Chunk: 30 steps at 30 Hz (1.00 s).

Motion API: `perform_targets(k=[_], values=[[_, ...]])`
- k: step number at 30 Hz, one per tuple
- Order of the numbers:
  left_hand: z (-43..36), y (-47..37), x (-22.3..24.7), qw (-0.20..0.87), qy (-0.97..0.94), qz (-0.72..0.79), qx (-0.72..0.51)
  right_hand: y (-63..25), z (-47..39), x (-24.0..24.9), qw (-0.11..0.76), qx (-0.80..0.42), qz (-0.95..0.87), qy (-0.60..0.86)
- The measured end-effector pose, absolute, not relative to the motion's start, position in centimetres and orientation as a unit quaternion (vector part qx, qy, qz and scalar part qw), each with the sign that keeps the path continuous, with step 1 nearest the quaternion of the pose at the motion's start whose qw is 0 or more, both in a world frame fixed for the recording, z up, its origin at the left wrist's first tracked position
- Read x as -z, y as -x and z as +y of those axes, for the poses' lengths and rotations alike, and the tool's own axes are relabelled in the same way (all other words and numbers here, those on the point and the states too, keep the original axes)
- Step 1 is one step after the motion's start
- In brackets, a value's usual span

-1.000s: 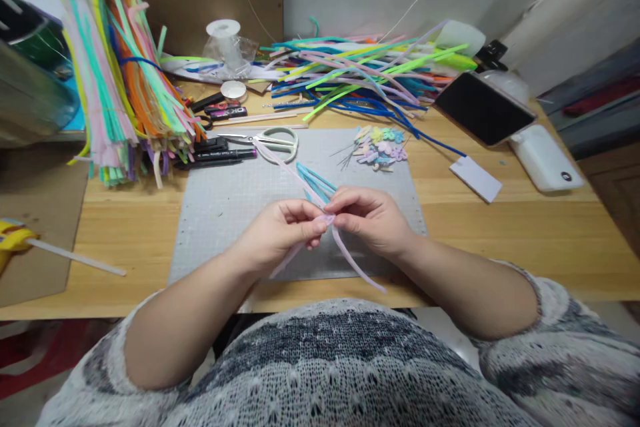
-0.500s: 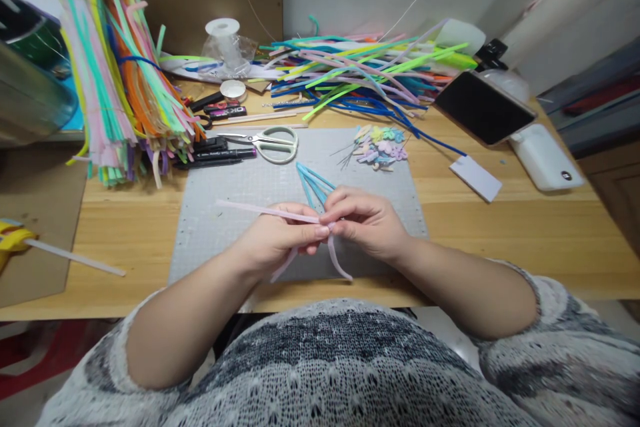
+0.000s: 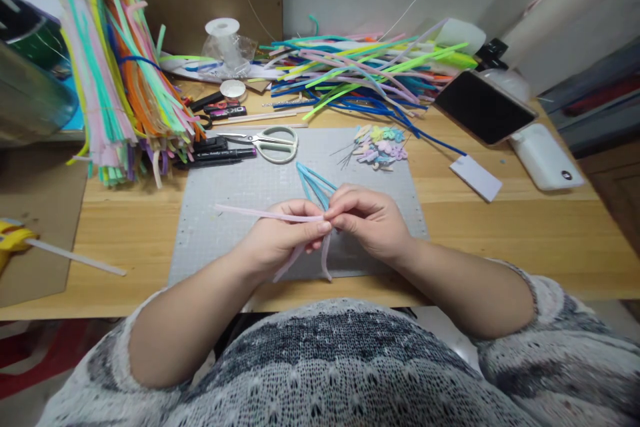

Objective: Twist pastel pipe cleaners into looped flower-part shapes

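Note:
Pale pink pipe cleaners (image 3: 265,214) are pinched between my two hands above the grey cutting mat (image 3: 210,240). My left hand (image 3: 287,233) is closed on them with the thumb on top; one length sticks out to the left and others hang below the fingers. My right hand (image 3: 367,217) pinches the same pink pipe cleaners at the point where they meet. Just behind the hands, bent light-blue pipe cleaners (image 3: 311,181) come to a point on the mat; their near ends are hidden by my fingers.
Scissors (image 3: 276,145) and black markers (image 3: 220,157) lie at the mat's back left, small pastel flowers on wires (image 3: 383,147) at its back right. Beyond are loose pipe cleaners (image 3: 360,73), a bundle (image 3: 110,80), a phone (image 3: 484,107) and a glue gun (image 3: 15,237).
The hanging pink end at the right has swung left and now points nearly straight down. My fingers have shifted slightly at the pinch; the light-blue piece stays put.

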<state>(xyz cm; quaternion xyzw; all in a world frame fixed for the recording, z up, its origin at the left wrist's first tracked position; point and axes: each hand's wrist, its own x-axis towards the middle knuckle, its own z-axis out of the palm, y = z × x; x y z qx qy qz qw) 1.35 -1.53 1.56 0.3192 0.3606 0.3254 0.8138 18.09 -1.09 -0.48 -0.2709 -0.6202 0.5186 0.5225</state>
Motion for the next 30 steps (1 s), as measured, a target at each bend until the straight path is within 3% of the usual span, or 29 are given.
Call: perform_targets(k=[10,15,21,30], values=[[-1.7,-1.4,-1.7,0.823,-0.325,0.336,-0.324,-18.5,-0.7,1.1,0.535,-0.556,-0.572,0.279],[-1.6,-1.2,-1.7,0.787,-0.369,0.376,-0.321,-19.0,-0.5,0.6,0.546,-0.472,-0.637,0.271],[-1.5,-0.8,-1.8,0.773,-0.401,0.393,-0.296,-19.8,0.0,-0.4,0.485,-0.395,-0.746,0.226],[-1.4,-0.5,-1.8,0.757,-0.430,0.405,-0.281,-19.8,-0.1,-0.2,0.485,-0.430,-0.721,0.244]])
